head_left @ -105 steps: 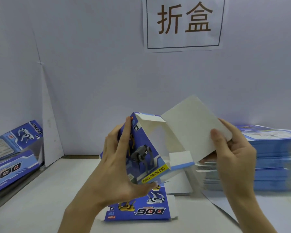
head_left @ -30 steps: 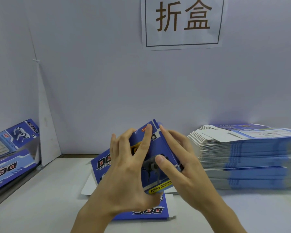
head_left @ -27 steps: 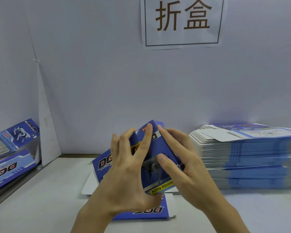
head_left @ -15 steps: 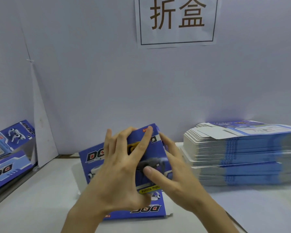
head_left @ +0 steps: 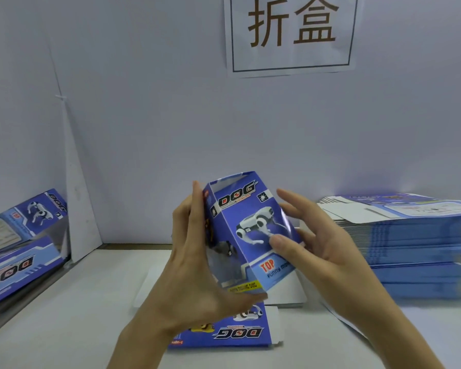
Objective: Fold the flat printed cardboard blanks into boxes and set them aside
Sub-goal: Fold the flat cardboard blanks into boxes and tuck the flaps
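Note:
A blue printed box (head_left: 246, 225) with a robot dog and the word DOG is held upright above the table, its top end open. My left hand (head_left: 194, 265) clasps its left side, thumb under the lower edge. My right hand (head_left: 314, 246) holds the right side, thumb pressed on the front face. A flat blue blank (head_left: 229, 331) lies on the table right below the box. A tall stack of flat blanks (head_left: 410, 243) sits at the right.
Folded blue boxes (head_left: 19, 243) lie piled at the left edge beside a white divider panel (head_left: 77, 209). A white wall with a printed paper sign (head_left: 290, 33) closes the back. White table surface (head_left: 64, 315) spreads in front.
The box has been turned and raised: its long face with the white dog now faces me and the open end points up. My right hand's fingers have spread apart.

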Demonstrator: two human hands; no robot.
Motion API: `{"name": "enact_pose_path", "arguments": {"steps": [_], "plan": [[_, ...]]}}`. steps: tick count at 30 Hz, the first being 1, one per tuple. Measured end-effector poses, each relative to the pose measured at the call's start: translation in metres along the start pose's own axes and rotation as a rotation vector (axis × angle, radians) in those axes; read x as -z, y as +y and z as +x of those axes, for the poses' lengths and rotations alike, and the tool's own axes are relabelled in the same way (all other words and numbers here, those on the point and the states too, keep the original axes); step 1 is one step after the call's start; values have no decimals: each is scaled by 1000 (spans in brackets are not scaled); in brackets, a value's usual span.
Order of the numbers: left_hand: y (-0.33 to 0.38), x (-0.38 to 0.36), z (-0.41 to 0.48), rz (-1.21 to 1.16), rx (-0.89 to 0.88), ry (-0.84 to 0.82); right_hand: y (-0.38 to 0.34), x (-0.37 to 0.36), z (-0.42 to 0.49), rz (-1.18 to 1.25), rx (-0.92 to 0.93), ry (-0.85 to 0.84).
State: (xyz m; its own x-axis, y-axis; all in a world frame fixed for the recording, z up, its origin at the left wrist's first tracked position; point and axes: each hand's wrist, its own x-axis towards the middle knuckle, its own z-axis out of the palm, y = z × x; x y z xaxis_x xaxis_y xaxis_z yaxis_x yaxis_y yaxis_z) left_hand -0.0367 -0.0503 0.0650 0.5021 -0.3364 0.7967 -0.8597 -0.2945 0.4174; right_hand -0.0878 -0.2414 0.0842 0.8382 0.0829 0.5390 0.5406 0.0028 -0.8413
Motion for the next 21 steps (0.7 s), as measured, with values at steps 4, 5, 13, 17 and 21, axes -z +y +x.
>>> {"name": "enact_pose_path", "arguments": {"steps": [4,5,13,17,21], "plan": [[-5,-2,0,13,-65,25,-6,-4,-3,-210,12,-16],[-7,-3,0,19,-81,23,-9,-7,-4,-286,27,0],[-5,-28,5,357,-260,153,-14,-21,-6,-951,155,202],[1,-27,6,307,-189,136,-15,-18,-5,-914,181,206],[14,-17,1,257,-18,-25,-18,-12,-4,-886,138,187]]}}
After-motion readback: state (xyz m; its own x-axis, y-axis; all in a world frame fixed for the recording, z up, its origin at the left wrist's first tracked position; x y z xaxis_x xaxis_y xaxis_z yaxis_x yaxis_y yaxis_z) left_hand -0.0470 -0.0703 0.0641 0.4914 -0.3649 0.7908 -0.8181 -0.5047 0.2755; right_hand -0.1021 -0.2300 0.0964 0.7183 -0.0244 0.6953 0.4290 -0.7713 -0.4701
